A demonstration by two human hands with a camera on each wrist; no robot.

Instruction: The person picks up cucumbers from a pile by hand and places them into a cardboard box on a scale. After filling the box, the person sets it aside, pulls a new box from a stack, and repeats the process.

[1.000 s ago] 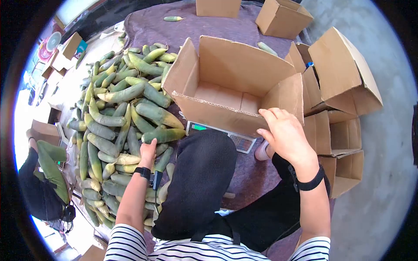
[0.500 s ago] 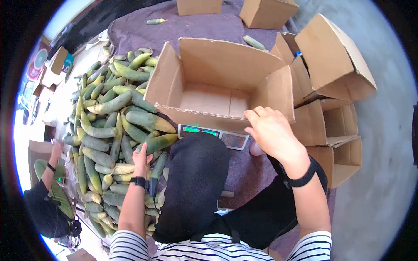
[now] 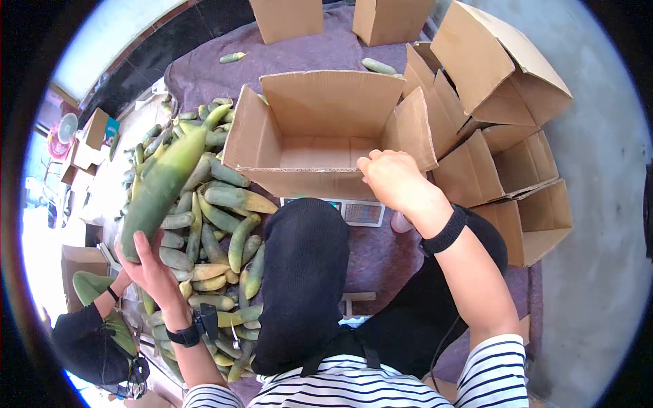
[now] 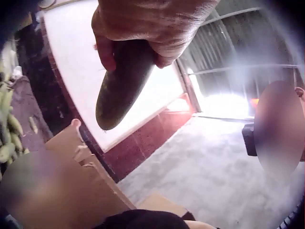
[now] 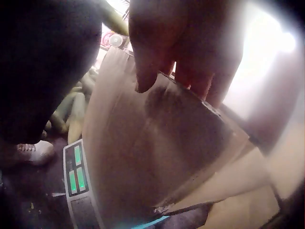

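Observation:
Raised over the heap at the left, my left hand [image 3: 153, 272] grips a long green radish [image 3: 163, 183] by its thick lower end, the pale tip pointing up and away. In the left wrist view the fingers wrap round the dark radish [image 4: 124, 86]. My right hand [image 3: 398, 178] holds the near rim of an open cardboard box [image 3: 306, 182]. The right wrist view shows the thumb on the box's outer wall [image 5: 143, 138] and the fingers over its edge. Under the box is a digital scale [image 3: 364, 212] with lit green displays [image 5: 78, 176]. No radish shows in the box.
A large heap of green radishes [image 3: 224, 197] spreads at the left. Several open cardboard boxes [image 3: 503, 75] crowd the right side, with more at the back. Another person [image 3: 95, 340] sits at the far left. My knee [image 3: 306, 265] is close before the scale.
My left hand has lifted the radish off the heap, up and to the left. My right hand stays on the box's rim; the head view has shifted.

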